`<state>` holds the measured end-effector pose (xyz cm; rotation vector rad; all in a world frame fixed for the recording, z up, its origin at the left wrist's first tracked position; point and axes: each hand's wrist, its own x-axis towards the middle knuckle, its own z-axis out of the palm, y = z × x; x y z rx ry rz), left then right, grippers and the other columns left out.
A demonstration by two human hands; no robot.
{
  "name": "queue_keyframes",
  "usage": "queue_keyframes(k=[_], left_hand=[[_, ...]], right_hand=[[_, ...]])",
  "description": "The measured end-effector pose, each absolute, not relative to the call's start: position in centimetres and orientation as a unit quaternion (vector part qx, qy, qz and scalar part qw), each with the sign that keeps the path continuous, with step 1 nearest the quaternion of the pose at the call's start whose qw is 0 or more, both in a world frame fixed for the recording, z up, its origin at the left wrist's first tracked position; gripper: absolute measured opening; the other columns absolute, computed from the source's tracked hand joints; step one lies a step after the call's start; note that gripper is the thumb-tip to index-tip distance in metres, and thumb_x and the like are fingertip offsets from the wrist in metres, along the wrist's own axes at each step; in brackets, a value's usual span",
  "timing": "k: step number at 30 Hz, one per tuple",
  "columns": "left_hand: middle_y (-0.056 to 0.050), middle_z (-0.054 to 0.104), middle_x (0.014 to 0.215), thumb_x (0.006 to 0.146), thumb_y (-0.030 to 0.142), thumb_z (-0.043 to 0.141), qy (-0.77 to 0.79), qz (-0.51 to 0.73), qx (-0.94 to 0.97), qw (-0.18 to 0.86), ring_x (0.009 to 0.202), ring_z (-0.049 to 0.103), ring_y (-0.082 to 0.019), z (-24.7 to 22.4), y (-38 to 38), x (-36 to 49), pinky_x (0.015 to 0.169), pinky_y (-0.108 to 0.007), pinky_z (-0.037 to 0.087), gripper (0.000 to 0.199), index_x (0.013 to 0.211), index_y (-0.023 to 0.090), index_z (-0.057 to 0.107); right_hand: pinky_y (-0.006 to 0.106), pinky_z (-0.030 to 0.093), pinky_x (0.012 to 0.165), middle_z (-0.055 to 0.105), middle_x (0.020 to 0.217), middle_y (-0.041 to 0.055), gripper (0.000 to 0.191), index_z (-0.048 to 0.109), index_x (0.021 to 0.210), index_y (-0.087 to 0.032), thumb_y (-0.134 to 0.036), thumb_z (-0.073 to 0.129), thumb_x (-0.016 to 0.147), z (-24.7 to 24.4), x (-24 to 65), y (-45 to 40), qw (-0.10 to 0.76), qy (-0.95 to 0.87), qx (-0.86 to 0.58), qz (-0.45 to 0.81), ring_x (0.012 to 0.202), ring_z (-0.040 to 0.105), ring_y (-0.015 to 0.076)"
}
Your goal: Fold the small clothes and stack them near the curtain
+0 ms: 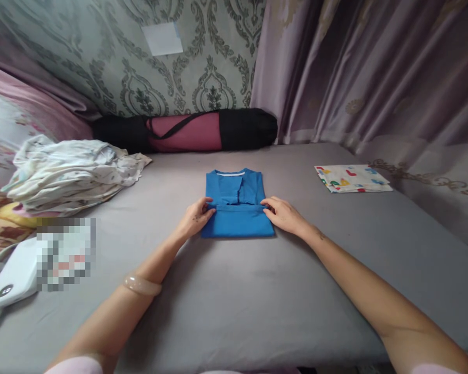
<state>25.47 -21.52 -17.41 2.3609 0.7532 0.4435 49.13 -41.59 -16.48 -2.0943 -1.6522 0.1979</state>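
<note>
A blue T-shirt (237, 222) lies on the bed in front of me, its sides and sleeves folded in. Its bottom part is turned up into a flat band, and the neckline with a white inner strip faces away from me. My left hand (197, 215) is at the left end of the hem edge, thumb and fingers closed on the cloth. At the right end of the same edge, my right hand (284, 214) pinches the fabric between thumb and fingers. A pale bangle (142, 285) circles my left forearm.
A folded cloth with colourful prints (353, 178) lies to the right. Crumpled pale fabric (74, 169) is heaped at the left, above a white device (13, 272) with a cable. A black and maroon long bag (187, 131) rests against the patterned wall. Purple curtains (335, 72) hang at the right.
</note>
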Motion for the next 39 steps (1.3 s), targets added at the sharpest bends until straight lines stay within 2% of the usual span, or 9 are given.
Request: queue_keyframes(k=[3, 6, 10, 13, 17, 26, 33, 36, 39], left_hand=[[-0.009, 0.062, 0.098, 0.087, 0.032, 0.050, 0.276, 0.193, 0.911, 0.237, 0.079, 0.060, -0.017, -17.2, -22.0, 24.8, 0.079, -0.035, 0.052, 0.036, 0.118, 0.015, 0.054], [-0.017, 0.057, 0.117, 0.091, 0.025, 0.045, 0.247, 0.236, 0.933, 0.117, 0.100, 0.059, -0.025, -16.4, -23.7, 24.6, 0.090, -0.045, 0.049, 0.034, 0.122, 0.014, 0.052], [-0.019, 0.049, 0.137, 0.096, 0.025, 0.036, 0.170, 0.189, 0.965, 0.061, 0.130, 0.046, -0.028, -16.2, -26.9, 25.7, 0.108, -0.046, 0.038, 0.040, 0.132, 0.012, 0.046], [-0.019, 0.041, 0.148, 0.097, 0.025, 0.031, 0.178, 0.123, 0.975, 0.049, 0.141, 0.032, -0.028, -17.4, -28.1, 26.4, 0.116, -0.047, 0.025, 0.047, 0.140, 0.008, 0.040], [-0.020, 0.032, 0.153, 0.099, 0.038, 0.027, 0.220, 0.076, 0.971, 0.055, 0.144, 0.025, -0.030, -18.8, -27.9, 26.1, 0.117, -0.047, 0.024, 0.057, 0.145, 0.004, 0.033], [-0.020, 0.023, 0.156, 0.098, 0.053, 0.022, 0.251, 0.053, 0.963, 0.083, 0.145, 0.018, -0.030, -19.1, -26.7, 23.6, 0.117, -0.047, 0.023, 0.070, 0.149, 0.005, 0.027], [-0.018, 0.026, 0.155, 0.099, 0.051, 0.021, 0.269, 0.071, 0.957, 0.083, 0.145, 0.021, -0.028, -19.8, -26.4, 22.2, 0.117, -0.049, 0.022, 0.066, 0.150, 0.009, 0.027], [-0.015, 0.029, 0.155, 0.100, 0.045, 0.021, 0.278, 0.088, 0.952, 0.088, 0.145, 0.022, -0.026, -19.8, -26.6, 22.1, 0.118, -0.047, 0.021, 0.060, 0.149, 0.011, 0.030], [-0.014, 0.031, 0.155, 0.100, 0.041, 0.021, 0.286, 0.097, 0.947, 0.107, 0.145, 0.024, -0.025, -19.5, -26.6, 22.1, 0.118, -0.045, 0.022, 0.056, 0.146, 0.011, 0.034]], right_hand=[[0.032, 0.049, 0.079, 0.065, 0.106, 0.0104, 0.030, 0.062, 0.117, -0.017, -0.018, 0.046, 0.091, -15.8, 48.1, -41.9, 0.174, -0.575, -0.799, 0.034, 0.088, 0.063, 0.0202], [0.040, 0.049, 0.088, 0.064, 0.111, 0.0164, 0.034, 0.062, 0.117, -0.014, -0.017, 0.036, 0.095, -15.2, 45.9, -41.8, 0.133, -0.567, -0.812, -0.049, 0.102, 0.061, 0.0262], [0.046, 0.031, 0.112, 0.050, 0.141, 0.0157, 0.044, 0.051, 0.135, -0.011, -0.025, 0.029, 0.100, -15.7, 42.1, -40.9, 0.124, -0.702, -0.700, -0.047, 0.135, 0.040, 0.0266], [0.048, 0.019, 0.118, 0.034, 0.153, 0.0147, 0.053, 0.037, 0.146, -0.007, -0.034, 0.029, 0.100, -16.8, 40.6, -40.3, 0.101, -0.748, -0.656, 0.008, 0.144, 0.025, 0.0259], [0.048, 0.015, 0.119, 0.026, 0.156, 0.0131, 0.057, 0.031, 0.149, -0.007, -0.037, 0.026, 0.100, -17.6, 40.6, -40.3, 0.088, -0.748, -0.657, 0.041, 0.145, 0.020, 0.0248], [0.047, 0.017, 0.119, 0.025, 0.157, 0.0112, 0.055, 0.030, 0.150, -0.012, -0.034, 0.026, 0.100, -17.3, 43.3, -42.2, 0.087, -0.731, -0.675, 0.051, 0.146, 0.018, 0.0231], [0.046, 0.021, 0.119, 0.022, 0.158, 0.0064, 0.055, 0.021, 0.154, -0.021, -0.036, 0.023, 0.101, -17.7, 46.7, -44.6, 0.090, -0.724, -0.682, 0.055, 0.146, 0.016, 0.0201], [0.048, 0.022, 0.118, 0.025, 0.157, 0.0093, 0.055, 0.024, 0.153, -0.019, -0.037, 0.023, 0.101, -17.3, 48.0, -44.8, 0.077, -0.704, -0.705, 0.034, 0.145, 0.019, 0.0217], [0.051, 0.017, 0.118, 0.028, 0.156, 0.0113, 0.054, 0.030, 0.150, -0.016, -0.036, 0.026, 0.101, -16.3, 48.2, -43.8, 0.067, -0.705, -0.706, 0.000, 0.145, 0.020, 0.0234]])
